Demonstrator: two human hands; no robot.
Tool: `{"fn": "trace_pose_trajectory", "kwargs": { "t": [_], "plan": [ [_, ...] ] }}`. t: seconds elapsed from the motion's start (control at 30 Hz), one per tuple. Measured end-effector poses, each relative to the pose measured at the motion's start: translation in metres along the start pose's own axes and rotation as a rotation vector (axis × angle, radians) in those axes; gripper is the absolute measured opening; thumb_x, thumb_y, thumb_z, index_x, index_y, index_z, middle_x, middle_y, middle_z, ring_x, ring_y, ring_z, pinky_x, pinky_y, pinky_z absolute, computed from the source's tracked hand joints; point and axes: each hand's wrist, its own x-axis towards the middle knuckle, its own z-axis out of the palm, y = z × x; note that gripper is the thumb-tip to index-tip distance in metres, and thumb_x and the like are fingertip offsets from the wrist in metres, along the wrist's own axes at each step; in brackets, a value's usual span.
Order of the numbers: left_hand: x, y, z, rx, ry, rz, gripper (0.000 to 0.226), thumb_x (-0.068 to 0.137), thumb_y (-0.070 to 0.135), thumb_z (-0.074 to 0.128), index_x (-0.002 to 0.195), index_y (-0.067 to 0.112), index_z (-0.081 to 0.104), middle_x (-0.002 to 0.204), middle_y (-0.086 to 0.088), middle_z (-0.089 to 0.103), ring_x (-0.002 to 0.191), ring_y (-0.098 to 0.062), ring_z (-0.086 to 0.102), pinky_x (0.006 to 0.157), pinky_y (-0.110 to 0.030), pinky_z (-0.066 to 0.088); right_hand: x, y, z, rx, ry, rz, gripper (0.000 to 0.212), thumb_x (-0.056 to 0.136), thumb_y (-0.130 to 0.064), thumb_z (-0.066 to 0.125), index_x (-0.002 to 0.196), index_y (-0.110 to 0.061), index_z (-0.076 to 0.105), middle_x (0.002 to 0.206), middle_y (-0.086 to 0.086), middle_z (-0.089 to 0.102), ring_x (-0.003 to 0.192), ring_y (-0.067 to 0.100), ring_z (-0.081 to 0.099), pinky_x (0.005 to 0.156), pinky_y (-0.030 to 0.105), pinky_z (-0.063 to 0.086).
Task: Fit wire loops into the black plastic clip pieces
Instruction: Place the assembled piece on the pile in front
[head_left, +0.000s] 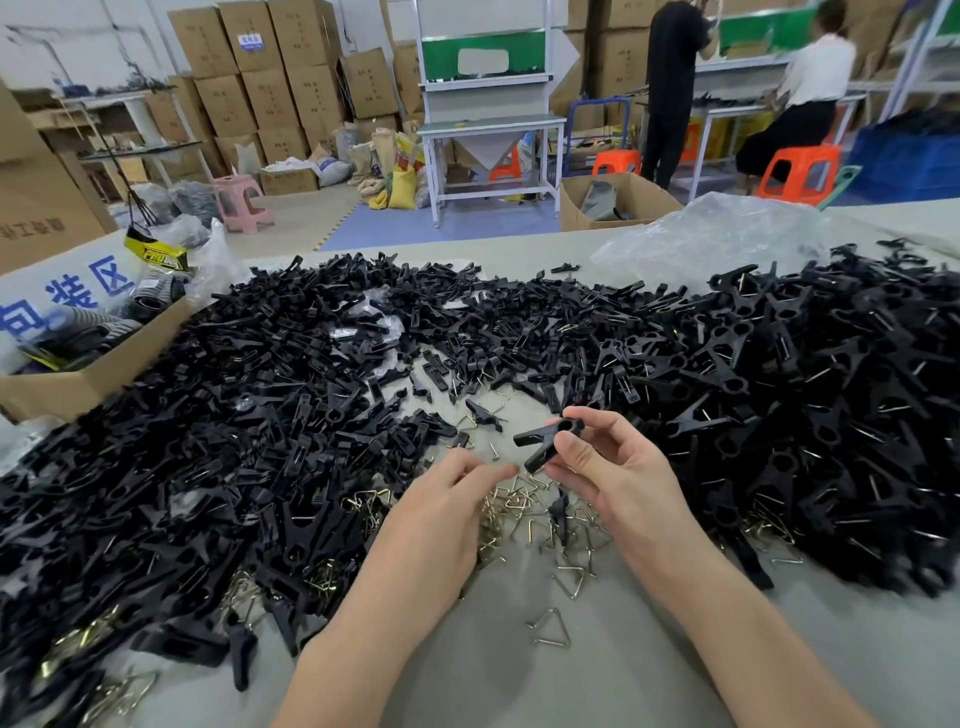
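Observation:
My right hand (605, 467) holds a black plastic clip (545, 439) between thumb and fingers, raised a little above the table. Its two legs point left and down. My left hand (447, 499) hovers just left of it over a scatter of bent wire loops (524, 506), fingers loosely curled and pointing at the clip; I cannot tell whether it pinches a wire. Loose black clip pieces (249, 415) lie heaped on the left. Assembled clips (810, 405) with wire showing pile up on the right.
An open cardboard box (93, 374) with packaged goods stands at the table's left edge. A crumpled clear plastic bag (717, 234) lies at the back right. Single wire loops (550, 626) lie on the grey table near me. Two people work at benches far behind.

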Motion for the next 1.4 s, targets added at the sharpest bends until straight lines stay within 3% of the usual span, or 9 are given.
{"fn": "trace_pose_trajectory", "kwargs": {
  "t": [0.1,0.23,0.33,0.57,0.8,1.0,1.17,1.33,1.4],
  "plan": [
    [0.001,-0.001,0.001,-0.077,0.012,-0.028,0.032,0.103,0.01,0.049,0.126,0.025,0.064,0.109,0.019,0.048,0.082,0.003,0.052,0.069,-0.008,0.039,0.0,0.001,0.0,-0.002,-0.008,0.003,0.028,0.065,-0.025,0.082,0.093,-0.025,0.08,0.076,-0.009,0.063,0.086,0.016,0.072,0.08,0.027,0.06],
    [0.004,-0.004,0.001,-0.181,0.089,-0.111,0.03,0.103,0.011,0.05,0.125,0.024,0.066,0.109,0.016,0.055,0.094,-0.001,0.058,0.079,-0.01,0.043,0.0,0.001,0.0,-0.014,-0.013,-0.001,0.027,0.068,-0.023,0.08,0.094,-0.027,0.079,0.075,-0.01,0.063,0.084,0.015,0.072,0.079,0.027,0.06],
    [0.004,-0.004,-0.001,-0.212,0.036,-0.118,0.033,0.103,0.008,0.05,0.127,0.024,0.065,0.11,0.018,0.057,0.103,0.006,0.056,0.086,-0.004,0.039,0.0,0.001,-0.001,-0.019,-0.013,0.002,0.025,0.069,-0.021,0.079,0.093,-0.027,0.079,0.074,-0.012,0.064,0.083,0.014,0.072,0.078,0.026,0.06],
    [0.003,-0.013,-0.002,-0.134,-0.077,-0.07,0.05,0.097,-0.009,0.042,0.13,0.023,0.063,0.126,0.014,0.058,0.112,0.001,0.057,0.1,-0.016,0.042,-0.001,0.001,-0.001,-0.03,-0.011,0.008,0.026,0.069,-0.022,0.079,0.094,-0.026,0.079,0.076,-0.011,0.063,0.083,0.014,0.072,0.078,0.025,0.06],
    [0.003,-0.015,-0.001,-0.151,0.061,-0.052,0.041,0.096,-0.004,0.056,0.124,0.023,0.067,0.104,0.02,0.063,0.1,0.003,0.059,0.089,-0.012,0.045,-0.001,0.0,0.0,-0.059,-0.001,0.011,0.026,0.069,-0.024,0.079,0.094,-0.029,0.079,0.075,-0.013,0.064,0.08,0.013,0.073,0.074,0.024,0.059],
    [0.004,-0.007,-0.007,-0.269,0.074,-0.16,0.048,0.101,0.012,0.057,0.12,0.056,0.056,0.096,0.026,0.071,0.084,0.01,0.06,0.076,-0.005,0.04,-0.003,-0.001,0.0,-0.082,-0.018,0.017,0.027,0.07,-0.027,0.08,0.097,-0.029,0.078,0.079,-0.01,0.066,0.082,0.016,0.074,0.075,0.025,0.059],
    [0.002,-0.005,-0.01,-0.233,0.052,-0.142,0.059,0.105,0.014,0.048,0.127,0.068,0.04,0.104,0.024,0.069,0.099,0.001,0.057,0.081,-0.005,0.039,-0.004,-0.002,0.001,-0.094,-0.02,0.039,0.028,0.07,-0.028,0.08,0.098,-0.03,0.078,0.088,-0.002,0.065,0.084,0.019,0.074,0.075,0.025,0.059],
    [0.001,-0.008,-0.007,-0.15,0.132,-0.021,0.064,0.099,-0.005,0.049,0.134,0.048,0.047,0.108,0.018,0.059,0.106,-0.006,0.059,0.089,-0.027,0.051,-0.005,-0.002,0.004,-0.091,-0.05,0.075,0.026,0.068,-0.025,0.08,0.095,-0.027,0.078,0.083,-0.006,0.067,0.082,0.017,0.074,0.074,0.025,0.059],
    [0.003,-0.007,-0.009,-0.116,0.209,-0.007,0.058,0.098,-0.005,0.052,0.13,0.044,0.052,0.106,0.02,0.055,0.105,-0.001,0.06,0.084,-0.02,0.051,-0.006,-0.002,0.004,-0.098,-0.079,0.077,0.026,0.069,-0.024,0.08,0.095,-0.026,0.077,0.086,-0.005,0.071,0.083,0.017,0.073,0.075,0.026,0.059]
  ]
}}
